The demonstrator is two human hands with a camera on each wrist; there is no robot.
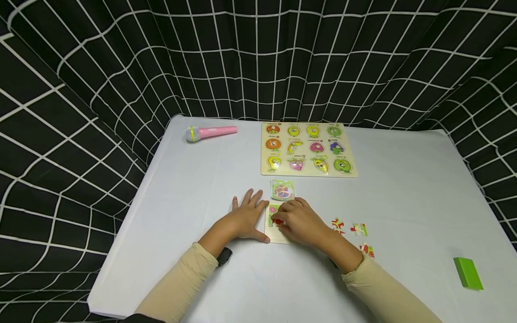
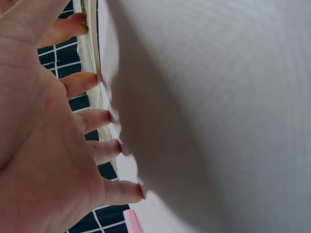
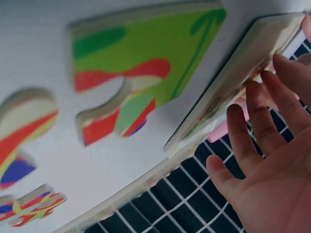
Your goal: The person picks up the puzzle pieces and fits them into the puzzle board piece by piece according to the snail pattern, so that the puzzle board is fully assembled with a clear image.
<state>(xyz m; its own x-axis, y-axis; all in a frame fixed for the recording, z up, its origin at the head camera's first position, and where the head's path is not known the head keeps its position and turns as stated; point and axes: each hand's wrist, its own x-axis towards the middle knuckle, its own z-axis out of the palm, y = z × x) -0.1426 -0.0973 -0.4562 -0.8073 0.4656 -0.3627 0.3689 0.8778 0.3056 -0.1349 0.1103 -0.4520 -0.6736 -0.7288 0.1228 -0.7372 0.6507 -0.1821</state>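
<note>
A small wooden jigsaw board (image 1: 278, 237) lies on the white table with some pieces in its upper part. My left hand (image 1: 243, 220) rests on the cloth at its left side, fingers spread, with thumb and forefinger at the board's edge. Over the board, my right hand (image 1: 300, 222) bends its fingers and pinches a red-and-green jigsaw piece (image 1: 277, 221) against it; the hand partly hides this piece. To its right lie several loose pieces, among them a green-and-red jigsaw piece (image 1: 359, 229), which looms large as a corner piece (image 3: 194, 53) in the right wrist view.
Just above the board sits a small stack of colourful picture pieces (image 1: 282, 190). Behind it lies a fruit puzzle board (image 1: 307, 154). A pink toy microphone (image 1: 218, 131) is at the back left, a green block (image 1: 468, 272) at the far right. Black grid curtains (image 1: 258, 58) surround the table.
</note>
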